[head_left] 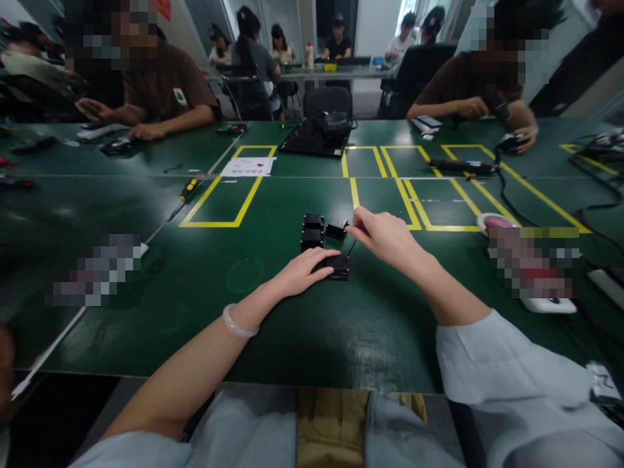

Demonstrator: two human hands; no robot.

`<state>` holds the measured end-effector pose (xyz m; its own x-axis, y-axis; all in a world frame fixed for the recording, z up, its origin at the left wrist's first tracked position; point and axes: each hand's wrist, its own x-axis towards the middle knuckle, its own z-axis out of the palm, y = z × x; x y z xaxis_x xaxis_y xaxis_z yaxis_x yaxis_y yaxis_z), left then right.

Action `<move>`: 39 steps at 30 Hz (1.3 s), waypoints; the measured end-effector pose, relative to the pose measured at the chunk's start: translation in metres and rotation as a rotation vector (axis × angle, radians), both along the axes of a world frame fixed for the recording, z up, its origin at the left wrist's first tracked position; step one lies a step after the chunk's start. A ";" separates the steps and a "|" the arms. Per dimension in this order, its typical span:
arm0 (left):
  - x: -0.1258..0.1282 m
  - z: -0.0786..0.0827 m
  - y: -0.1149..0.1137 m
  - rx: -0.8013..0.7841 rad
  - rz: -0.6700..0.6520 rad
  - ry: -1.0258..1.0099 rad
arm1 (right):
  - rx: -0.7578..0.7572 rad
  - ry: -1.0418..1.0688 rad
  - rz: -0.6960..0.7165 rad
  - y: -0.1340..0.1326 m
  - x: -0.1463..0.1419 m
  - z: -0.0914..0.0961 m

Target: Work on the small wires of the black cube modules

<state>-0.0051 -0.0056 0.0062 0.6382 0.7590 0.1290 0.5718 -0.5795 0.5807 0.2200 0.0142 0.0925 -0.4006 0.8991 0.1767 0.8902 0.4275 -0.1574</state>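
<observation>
My left hand (305,272) lies flat with fingers stretched out, pressing on a small black box-like part (338,266) on the green table (273,325). My right hand (385,235) is closed in a pinch around a thin dark tool (350,247) whose tip points down at that part. Just beyond stand a stack of two black parts (312,231) and one more black part (336,228), close to my right fingertips. A pale bracelet (237,323) sits on my left wrist.
Yellow tape rectangles (221,205) mark the table. A screwdriver (188,190), a paper sheet (248,166) and a black tray (316,138) lie farther back. Cables (507,195) and a pink-topped dish (496,222) are to the right. Other people sit across the table and behind.
</observation>
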 end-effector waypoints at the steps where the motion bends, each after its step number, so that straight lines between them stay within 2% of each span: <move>1: 0.000 0.000 0.000 0.000 0.001 0.000 | 0.005 -0.002 0.008 0.002 0.001 -0.001; 11: 0.000 -0.001 0.001 0.005 0.006 -0.001 | 0.142 -0.006 0.188 0.019 -0.002 -0.012; 23: 0.000 0.002 -0.001 0.001 0.011 -0.012 | 0.163 0.072 0.159 0.019 -0.001 -0.022; 33: 0.000 0.001 -0.001 0.002 0.006 -0.014 | 0.005 0.072 0.119 0.002 0.000 -0.005; 39: 0.000 0.002 -0.001 0.003 0.006 -0.020 | -0.001 0.048 0.115 -0.007 -0.001 0.002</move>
